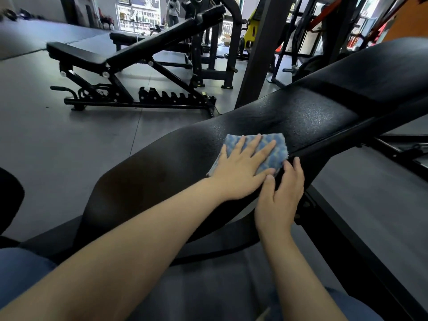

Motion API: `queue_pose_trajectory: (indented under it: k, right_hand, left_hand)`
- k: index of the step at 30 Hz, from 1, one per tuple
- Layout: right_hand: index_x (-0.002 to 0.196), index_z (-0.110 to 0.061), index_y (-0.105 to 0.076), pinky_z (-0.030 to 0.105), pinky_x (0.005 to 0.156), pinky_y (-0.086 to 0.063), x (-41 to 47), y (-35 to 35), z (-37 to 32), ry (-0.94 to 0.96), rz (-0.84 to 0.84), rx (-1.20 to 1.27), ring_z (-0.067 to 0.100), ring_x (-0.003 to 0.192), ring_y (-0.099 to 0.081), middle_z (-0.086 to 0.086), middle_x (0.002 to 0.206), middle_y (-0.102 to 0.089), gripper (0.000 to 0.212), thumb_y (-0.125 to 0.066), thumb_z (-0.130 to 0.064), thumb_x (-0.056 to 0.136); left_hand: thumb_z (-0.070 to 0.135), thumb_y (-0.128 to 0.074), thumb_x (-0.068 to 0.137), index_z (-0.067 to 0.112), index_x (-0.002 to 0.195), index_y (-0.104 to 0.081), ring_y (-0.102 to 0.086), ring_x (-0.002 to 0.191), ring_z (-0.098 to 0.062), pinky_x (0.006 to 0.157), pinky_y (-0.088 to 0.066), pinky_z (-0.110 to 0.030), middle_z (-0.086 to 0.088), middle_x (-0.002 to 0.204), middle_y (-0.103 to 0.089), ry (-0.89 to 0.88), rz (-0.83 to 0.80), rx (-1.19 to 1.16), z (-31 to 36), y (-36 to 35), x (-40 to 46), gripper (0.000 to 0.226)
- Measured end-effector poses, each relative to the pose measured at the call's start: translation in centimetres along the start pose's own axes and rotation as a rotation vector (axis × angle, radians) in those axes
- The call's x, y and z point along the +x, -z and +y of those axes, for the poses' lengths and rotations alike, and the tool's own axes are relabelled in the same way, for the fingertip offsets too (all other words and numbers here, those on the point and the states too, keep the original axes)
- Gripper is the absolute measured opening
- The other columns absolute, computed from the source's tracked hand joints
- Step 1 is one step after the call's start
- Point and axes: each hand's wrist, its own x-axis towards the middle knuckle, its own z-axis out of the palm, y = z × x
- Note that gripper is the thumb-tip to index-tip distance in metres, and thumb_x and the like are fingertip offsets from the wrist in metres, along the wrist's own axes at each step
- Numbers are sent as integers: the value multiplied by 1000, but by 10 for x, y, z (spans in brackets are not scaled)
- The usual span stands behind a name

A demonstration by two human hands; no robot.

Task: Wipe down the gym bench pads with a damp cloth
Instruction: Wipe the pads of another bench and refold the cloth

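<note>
We see two bare arms reaching out over a long black bench pad, the surface that runs from the lower left up to the upper right. A blue cloth lies flat on this surface, close to its right edge and about halfway along. The left hand lies on top of the cloth with its fingers straight and spread, pressing it down, so its grip is open and flat. The right hand is just beside it at the right edge of the surface. Its thumb touches the near corner of the cloth, and its fingers bend a little over the edge of the pad. We think this grip is loose and holds nothing, but the fingertips are partly hidden, so we cannot be fully sure. The pad looks a bit shiny and speckled past the cloth, toward the far end. Farther up, a second black pad joins the first one. Under the right edge runs a black metal frame. On the grey floor to the left stands another bench with its back tilted up. Far away, near a bright window, a person is standing.
</note>
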Motion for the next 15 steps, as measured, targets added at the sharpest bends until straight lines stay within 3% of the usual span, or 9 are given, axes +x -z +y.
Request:
queue_pose_trajectory:
  k: [3,6,12,15]
  right_hand:
    - [127,0,-50,32,110,-15,-7,-5,-3,34,-35,-79,37,134,-26,20,151,-23,53,-40,-32,86]
    - [129,-6,-51,46,110,-22,-15,-8,-3,88,-86,-191,41,133,-25,22,151,-21,50,-51,-26,84]
    - [126,-7,-54,55,104,-30,-25,-4,-2,154,-152,-291,49,129,-31,26,147,-28,45,-55,-24,85]
    - [129,-7,-52,54,107,-27,-26,-1,0,170,-180,-281,46,132,-28,23,149,-27,45,-54,-24,88]
  left_hand:
    - [64,-12,85,46,140,14,9,145,-22,115,-1,-53,8,158,9,-10,24,46,-21,-8,-30,63]
    - [69,2,73,51,126,27,13,144,-17,116,-2,-49,13,154,16,37,21,83,-34,-12,-69,62]
    - [70,5,70,47,128,32,27,136,-11,116,3,-46,17,143,32,192,-37,124,-48,-22,-135,68]
    - [72,3,72,47,128,32,18,143,-18,116,-4,-52,12,153,24,232,-34,154,-38,-21,-119,68]
